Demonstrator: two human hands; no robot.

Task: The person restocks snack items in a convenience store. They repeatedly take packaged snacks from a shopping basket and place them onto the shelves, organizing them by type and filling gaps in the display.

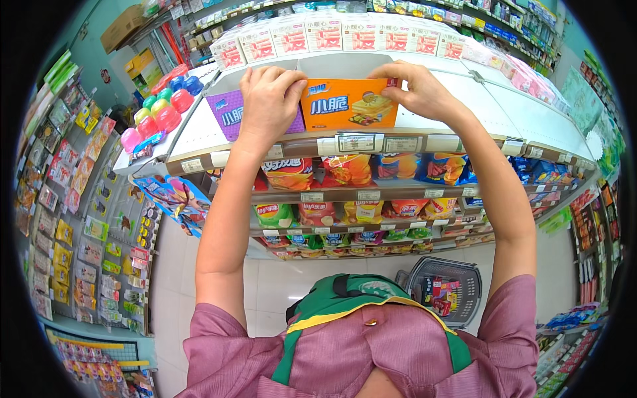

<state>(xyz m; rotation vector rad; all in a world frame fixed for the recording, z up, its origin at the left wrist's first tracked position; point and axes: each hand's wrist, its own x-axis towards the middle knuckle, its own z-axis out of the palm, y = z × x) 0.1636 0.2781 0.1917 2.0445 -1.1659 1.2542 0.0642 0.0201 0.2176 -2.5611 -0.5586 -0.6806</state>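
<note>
An orange open-topped display carton (348, 114) with a biscuit picture on its front stands at the front edge of the white top shelf. My left hand (271, 99) has its fingers bent and pressed at the carton's upper left corner. In front of a purple display carton (222, 116), that same hand hides part of its front. With thumb and fingers, my right hand (421, 93) pinches the orange carton's upper right edge. Both cartons stand side by side, and their pale grey insides (338, 68) show behind the front panels.
White boxes with red pictures (325, 32) line the back of the top shelf. Colourful domed cups (168, 118) stand at the left. Snack bags (348, 171) fill the shelves below. A grey basket (474, 288) with packages sits on the floor at the right.
</note>
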